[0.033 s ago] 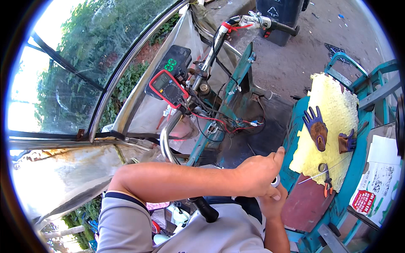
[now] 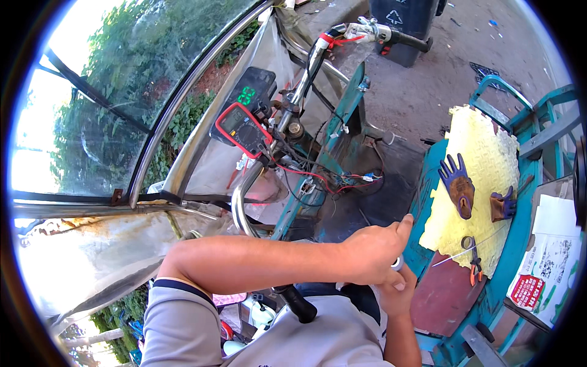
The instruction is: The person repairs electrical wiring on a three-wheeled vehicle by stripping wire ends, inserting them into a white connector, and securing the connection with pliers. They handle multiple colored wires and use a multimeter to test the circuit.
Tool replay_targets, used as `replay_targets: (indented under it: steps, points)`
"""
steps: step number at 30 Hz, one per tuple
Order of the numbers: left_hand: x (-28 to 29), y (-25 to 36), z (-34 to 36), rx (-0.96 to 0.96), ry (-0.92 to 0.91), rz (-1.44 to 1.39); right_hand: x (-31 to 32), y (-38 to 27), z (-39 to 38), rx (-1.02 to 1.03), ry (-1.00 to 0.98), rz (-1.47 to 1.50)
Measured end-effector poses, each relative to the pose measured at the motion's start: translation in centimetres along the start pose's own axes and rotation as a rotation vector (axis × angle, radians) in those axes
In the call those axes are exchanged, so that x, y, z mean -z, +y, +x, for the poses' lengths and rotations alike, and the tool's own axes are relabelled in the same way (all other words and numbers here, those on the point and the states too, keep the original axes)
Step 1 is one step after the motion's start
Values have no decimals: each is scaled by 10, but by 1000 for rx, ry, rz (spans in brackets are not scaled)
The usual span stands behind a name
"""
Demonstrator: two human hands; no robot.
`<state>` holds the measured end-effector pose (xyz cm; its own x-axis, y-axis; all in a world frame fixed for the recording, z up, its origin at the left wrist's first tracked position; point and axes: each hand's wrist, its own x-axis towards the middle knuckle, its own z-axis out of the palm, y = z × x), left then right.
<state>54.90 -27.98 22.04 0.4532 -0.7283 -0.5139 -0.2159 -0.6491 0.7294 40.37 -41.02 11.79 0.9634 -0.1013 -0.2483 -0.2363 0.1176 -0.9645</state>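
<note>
My left hand reaches across my body, its fingers curled in and one digit pointing to the far right. Just below it, my right hand comes up from the lower edge and meets it. Between the two hands shows a small white, ring-like end of something; the rest is hidden by the fingers. Farther off, a red-framed multimeter leans on the handlebar beside a dark display with green digits. Loose wires with connectors hang below the handlebar.
On the right, a yellow foam mat lies on a teal metal frame, bearing purple-brown gloves and orange-handled pliers. A printed carton stands at the far right. A black handgrip juts near my waist; a dark bin stands beyond.
</note>
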Motion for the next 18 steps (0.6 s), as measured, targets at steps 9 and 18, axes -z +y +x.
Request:
replay_targets:
  steps: [9, 18]
  points:
    - [16, -3, -2, -197, 220, 238, 125, -19, 39, 32, 246, -23]
    - [119, -18, -56, 15, 622, -44, 242, 42, 133, -58, 470, -119]
